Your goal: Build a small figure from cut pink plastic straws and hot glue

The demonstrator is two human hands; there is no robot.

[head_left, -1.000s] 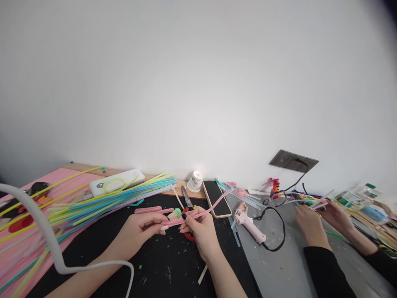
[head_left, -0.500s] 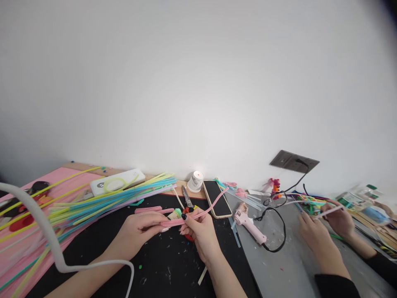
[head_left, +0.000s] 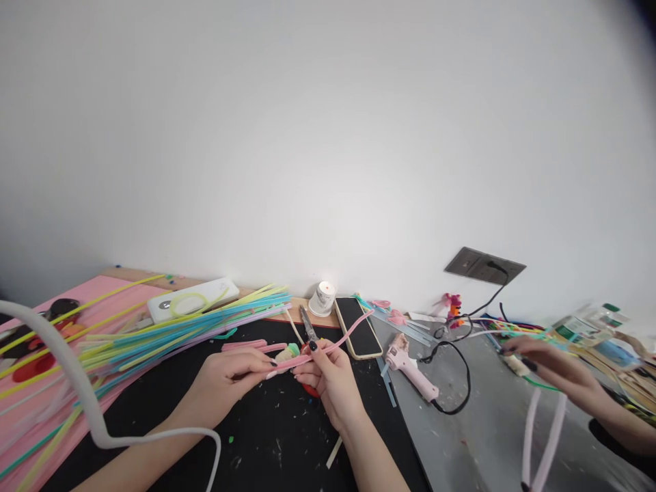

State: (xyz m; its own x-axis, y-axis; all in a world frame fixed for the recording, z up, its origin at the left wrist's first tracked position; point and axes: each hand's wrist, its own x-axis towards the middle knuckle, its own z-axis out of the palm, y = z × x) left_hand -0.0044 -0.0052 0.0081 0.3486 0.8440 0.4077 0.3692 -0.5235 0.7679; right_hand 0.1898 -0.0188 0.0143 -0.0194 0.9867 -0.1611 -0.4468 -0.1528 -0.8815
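A pink pipe cleaner point(head_left: 349, 331) is stretched between my two hands above the black mat point(head_left: 266, 437). My left hand point(head_left: 233, 379) pinches its left part between thumb and fingers. Farther along it, my right hand point(head_left: 328, 383) grips it between thumb and forefinger, and the free end rises to the right over the phone point(head_left: 359, 328). Behind my hands lie more pink pipe cleaners point(head_left: 246, 345), a small cream-and-green piece point(head_left: 288, 353) and scissors point(head_left: 308, 324), whose handles are partly hidden by my right hand.
Coloured pipe cleaners point(head_left: 195, 335) spread across the left side. A white cable point(head_left: 97, 410) crosses the left foreground. A paper cup point(head_left: 322, 299) stands by the wall. To the right lies a pink glue gun point(head_left: 413, 369); beyond it, a co-worker's hand point(head_left: 558, 369) reaches over the grey table point(head_left: 476, 451).
My right hand has slid slightly right along the pink pipe cleaner, which now looks straighter between my hands. The co-worker's hands have moved apart, and a pale pipe cleaner there has swung down.
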